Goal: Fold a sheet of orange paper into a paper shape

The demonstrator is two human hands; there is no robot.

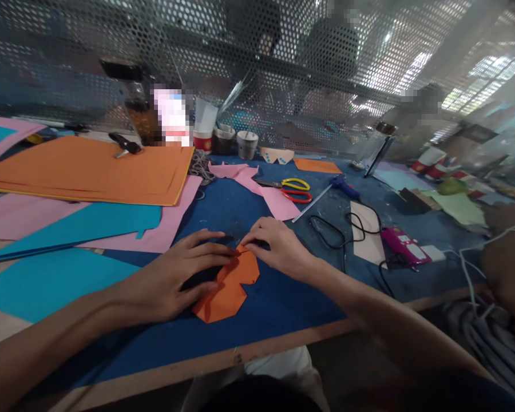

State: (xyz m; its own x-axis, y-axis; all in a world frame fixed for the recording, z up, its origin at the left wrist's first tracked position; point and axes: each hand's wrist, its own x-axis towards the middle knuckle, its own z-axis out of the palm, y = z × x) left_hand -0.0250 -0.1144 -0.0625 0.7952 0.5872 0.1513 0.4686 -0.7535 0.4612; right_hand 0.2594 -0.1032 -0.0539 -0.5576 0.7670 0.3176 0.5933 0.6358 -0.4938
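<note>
A folded orange paper cutout (227,294) with a notched, lobed outline lies on the blue tabletop in front of me. My left hand (171,274) rests along its left side, fingers stretched and apart, with the thumb on the lower lobe and the fingertips at the upper edge. At that upper edge, my right hand (277,246) pinches the paper between thumb and fingers, which partly hides the fold there. Beyond my hands are pink paper strips (249,180) and scissors (298,191) with one yellow and one red handle.
Orange sheets (90,166), blue paper (60,280) and pink paper lie at left. A blue glue gun (343,186) trails its black cord toward a magenta power strip (405,246). Cups (246,146) stand along a perforated metal screen (163,34). Another person's arm is at far right.
</note>
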